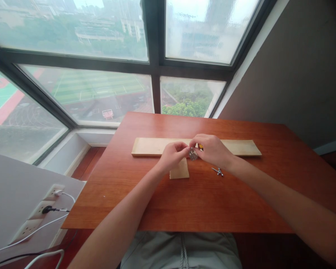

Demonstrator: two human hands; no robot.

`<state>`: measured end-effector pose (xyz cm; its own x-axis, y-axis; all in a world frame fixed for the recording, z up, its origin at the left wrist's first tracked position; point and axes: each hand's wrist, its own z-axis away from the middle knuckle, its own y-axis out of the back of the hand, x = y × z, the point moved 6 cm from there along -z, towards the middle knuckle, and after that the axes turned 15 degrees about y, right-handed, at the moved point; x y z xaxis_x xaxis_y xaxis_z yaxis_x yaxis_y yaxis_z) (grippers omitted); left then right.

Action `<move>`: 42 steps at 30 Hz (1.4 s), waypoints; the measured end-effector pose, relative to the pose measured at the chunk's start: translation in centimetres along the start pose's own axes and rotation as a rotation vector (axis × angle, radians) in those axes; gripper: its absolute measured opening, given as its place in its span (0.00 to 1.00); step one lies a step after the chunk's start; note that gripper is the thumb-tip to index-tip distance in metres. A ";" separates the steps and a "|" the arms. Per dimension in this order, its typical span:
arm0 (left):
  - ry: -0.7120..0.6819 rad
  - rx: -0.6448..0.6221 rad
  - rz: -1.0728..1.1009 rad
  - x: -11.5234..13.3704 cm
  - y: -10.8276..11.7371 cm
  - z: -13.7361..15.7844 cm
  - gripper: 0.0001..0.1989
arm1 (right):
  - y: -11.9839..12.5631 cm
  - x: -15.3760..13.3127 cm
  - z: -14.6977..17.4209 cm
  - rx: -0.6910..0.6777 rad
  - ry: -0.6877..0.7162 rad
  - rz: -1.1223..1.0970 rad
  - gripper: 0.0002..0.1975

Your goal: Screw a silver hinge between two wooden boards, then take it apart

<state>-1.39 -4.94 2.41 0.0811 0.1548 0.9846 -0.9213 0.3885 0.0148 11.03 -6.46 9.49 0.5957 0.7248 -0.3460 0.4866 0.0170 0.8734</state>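
A small silver metal hinge point(193, 154) with holes is held up over the boards, between my two hands. My left hand point(174, 154) pinches its left edge between thumb and fingers. At the other side, the closed fingers of my right hand point(211, 149) grip its upper right edge. Something small and yellow point(201, 147) shows by the right fingers; whether it is held I cannot tell. Behind the hands lies a long pale wooden board point(148, 146), its middle hidden by them. A short wooden piece point(179, 172) lies below my left hand. Several screws point(218, 172) rest below my right wrist.
The reddish-brown wooden table point(184, 209) has its front edge close to my lap. Large windows point(100, 86) stand beyond it. To the left, wall sockets point(39, 210) have plugs and cables point(30, 229) running from them. A dark wall point(291, 74) rises at the right.
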 end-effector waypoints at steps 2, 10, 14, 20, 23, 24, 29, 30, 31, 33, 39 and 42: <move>-0.002 -0.002 -0.002 0.0 0.0 0.0 0.13 | 0.1 0.1 0.0 -0.002 0.005 0.015 0.08; 0.017 0.016 -0.023 0.4 0.0 0.3 0.12 | 1.2 1.0 0.9 -0.062 -0.072 0.150 0.07; 0.015 0.012 -0.009 0.2 -0.1 0.2 0.11 | 1.3 2.0 2.9 -0.211 -0.163 0.211 0.09; 0.005 0.012 -0.053 -0.2 -0.3 0.1 0.11 | 0.8 3.8 7.6 -0.320 -0.223 0.302 0.09; 0.003 0.012 -0.072 -0.3 -0.4 0.0 0.10 | 0.3 4.2 9.4 -0.320 -0.255 0.299 0.08; 0.002 0.014 -0.077 -0.3 -0.4 0.0 0.10 | 0.1 4.2 9.8 -0.317 -0.261 0.289 0.08; -0.003 0.022 -0.088 -0.4 -0.3 0.0 0.10 | -0.8 4.0 11.2 -0.339 -0.307 0.284 0.07; -0.002 0.023 -0.089 -0.4 -0.2 0.0 0.10 | -0.9 4.0 11.3 -0.346 -0.318 0.287 0.07; -0.001 0.024 -0.089 -0.4 -0.2 0.0 0.10 | -1.0 4.0 11.4 -0.354 -0.325 0.285 0.07; 0.003 0.023 -0.087 -0.4 -0.3 0.0 0.10 | -1.0 3.9 11.5 -0.373 -0.331 0.266 0.08; 0.006 0.017 -0.088 -0.3 -0.3 0.1 0.10 | 0.6 3.7 11.0 -0.277 -0.288 0.203 0.12; 0.005 0.018 -0.114 -0.2 -0.3 0.1 0.10 | 2.8 2.9 10.0 -0.148 -0.226 0.155 0.21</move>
<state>-1.14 -5.23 2.18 0.1875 0.1156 0.9754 -0.9127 0.3875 0.1295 20.50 -11.16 7.50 0.7905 0.5555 -0.2579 0.2908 0.0303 0.9563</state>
